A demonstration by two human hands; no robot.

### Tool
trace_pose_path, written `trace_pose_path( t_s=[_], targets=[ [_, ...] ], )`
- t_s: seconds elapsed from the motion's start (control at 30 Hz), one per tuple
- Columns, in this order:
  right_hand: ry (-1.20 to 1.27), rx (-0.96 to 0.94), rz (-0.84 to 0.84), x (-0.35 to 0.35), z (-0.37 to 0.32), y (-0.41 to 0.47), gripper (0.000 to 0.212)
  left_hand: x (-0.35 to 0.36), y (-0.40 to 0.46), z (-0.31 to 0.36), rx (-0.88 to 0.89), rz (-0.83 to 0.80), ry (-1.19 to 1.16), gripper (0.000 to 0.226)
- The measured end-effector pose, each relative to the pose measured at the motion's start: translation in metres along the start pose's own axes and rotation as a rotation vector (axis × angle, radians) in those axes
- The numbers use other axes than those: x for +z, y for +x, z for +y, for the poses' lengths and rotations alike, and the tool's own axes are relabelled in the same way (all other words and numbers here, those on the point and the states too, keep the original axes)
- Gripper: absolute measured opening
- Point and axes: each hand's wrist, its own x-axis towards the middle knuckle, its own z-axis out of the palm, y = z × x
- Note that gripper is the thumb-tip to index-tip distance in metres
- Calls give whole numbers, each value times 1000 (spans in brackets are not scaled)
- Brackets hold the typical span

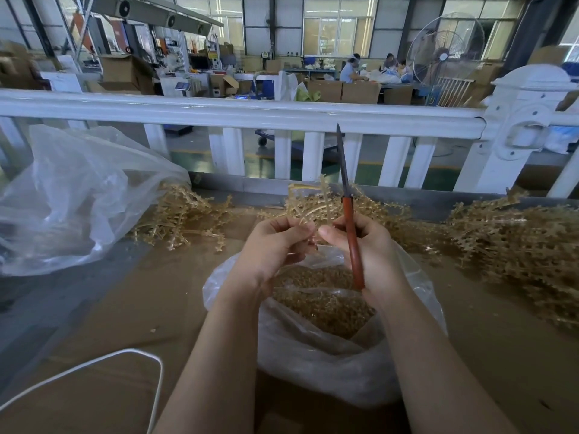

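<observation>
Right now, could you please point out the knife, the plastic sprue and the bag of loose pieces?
knife (pixel 353 245): head view, middle of its red handle.
plastic sprue (pixel 313 211): head view, pale curved stems at its centre.
bag of loose pieces (pixel 313 364): head view, its clear front wall.

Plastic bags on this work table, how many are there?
2. A crumpled bag lies at far left; an open bag of small tan pieces sits below the left hand and right hand. Others may be hidden beneath the tan piles.
</observation>
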Motion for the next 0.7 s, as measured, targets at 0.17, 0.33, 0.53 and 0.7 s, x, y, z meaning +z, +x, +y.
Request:
trace_pose_path(
  t_s=[0.17,0.33,0.53,0.7],
  targets=[
    [23,-15,-7,-3,4,2,22,5,-1,-1,-90,-20,-113,11],
    [48,-39,0,-3,6,4,20,3,-3,2,-137,-47,-174,14],
    [-9,-55,45,-4,10,6,18,-2,-5,4,-165,-92,-251,12],
    [-172,-102,17,-1,15,7,14,0,-4,6,-138,-130,-338,5]
  ],
)
